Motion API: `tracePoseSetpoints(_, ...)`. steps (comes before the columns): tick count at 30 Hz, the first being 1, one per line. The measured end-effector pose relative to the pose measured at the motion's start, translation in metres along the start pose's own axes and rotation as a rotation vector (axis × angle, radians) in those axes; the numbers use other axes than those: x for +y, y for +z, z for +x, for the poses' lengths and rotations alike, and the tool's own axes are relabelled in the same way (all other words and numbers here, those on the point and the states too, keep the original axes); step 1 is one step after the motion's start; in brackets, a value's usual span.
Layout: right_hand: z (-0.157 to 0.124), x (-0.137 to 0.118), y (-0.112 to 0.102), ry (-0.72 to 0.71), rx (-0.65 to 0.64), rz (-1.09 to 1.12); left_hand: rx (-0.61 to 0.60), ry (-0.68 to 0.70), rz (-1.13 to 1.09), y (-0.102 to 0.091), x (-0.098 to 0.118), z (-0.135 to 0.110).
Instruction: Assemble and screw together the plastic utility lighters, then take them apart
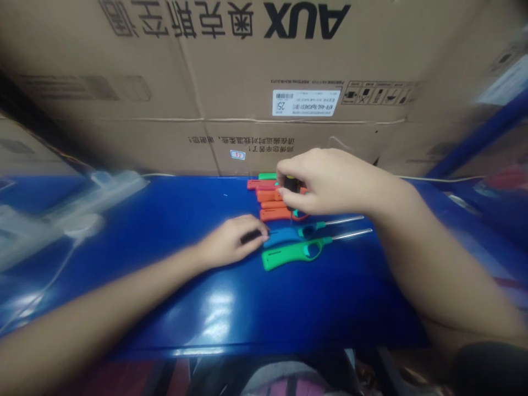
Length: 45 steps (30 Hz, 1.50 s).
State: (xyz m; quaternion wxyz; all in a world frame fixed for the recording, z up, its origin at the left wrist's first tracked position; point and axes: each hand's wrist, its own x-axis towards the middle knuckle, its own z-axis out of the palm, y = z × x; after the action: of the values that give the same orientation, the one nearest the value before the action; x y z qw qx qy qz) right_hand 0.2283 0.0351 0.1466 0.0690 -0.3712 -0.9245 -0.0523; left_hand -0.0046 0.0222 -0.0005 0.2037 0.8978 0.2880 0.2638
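Note:
Several long-nosed gas lighters lie side by side on a blue table. My left hand (235, 240) is closed with its fingertips at the handle end of the blue lighter (284, 236). Nearest me is a green lighter (289, 254) with a metal tube pointing right. Above the row, my right hand (317, 181) is closed around a small screwdriver (292, 190) with a dark and yellow handle, partly hidden by the fingers. Its thin shaft points down toward the blue lighter; whether the tip touches is unclear. Orange lighters (274, 214), a red lighter (256, 185) and another green lighter (267, 176) lie behind, partly covered by my right hand.
A large cardboard box (231, 99) with printed text stands along the back of the blue table (185, 313). At left are a blurred white power strip (119, 187) and a plug with a white cable (84, 226). A blue post (482, 132) slants at right.

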Motion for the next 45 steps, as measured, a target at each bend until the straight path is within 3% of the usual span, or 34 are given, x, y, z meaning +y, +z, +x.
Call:
tracePoseSetpoints(9, 0.0, -0.001, 0.006, -0.037, -0.08, -0.001, -0.033, 0.011, 0.084, -0.003, 0.0, 0.001)
tracePoseSetpoints(14, 0.001, -0.003, 0.006, -0.022, -0.086, -0.005, -0.095, 0.08, 0.249, -0.005, 0.008, 0.004)
tracePoseSetpoints(21, 0.002, -0.003, 0.006, 0.036, -0.119, 0.015, -0.082, 0.094, 0.516, -0.001, 0.016, 0.007)
tracePoseSetpoints(31, 0.001, -0.002, 0.007, -0.009, -0.104, -0.018, -0.058, 0.111, 0.582, -0.002, 0.014, 0.006)
tracePoseSetpoints(37, 0.0, -0.001, 0.007, -0.01, -0.105, 0.001, 0.097, -0.039, 0.307, -0.01, 0.004, 0.008)
tracePoseSetpoints(42, 0.0, 0.0, 0.007, -0.011, -0.104, -0.003, 0.342, -0.304, 0.374, -0.038, -0.039, 0.006)
tracePoseSetpoints(45, 0.0, -0.001, 0.007, -0.006, -0.112, -0.007, 0.381, -0.513, 0.431, -0.047, -0.064, 0.002)
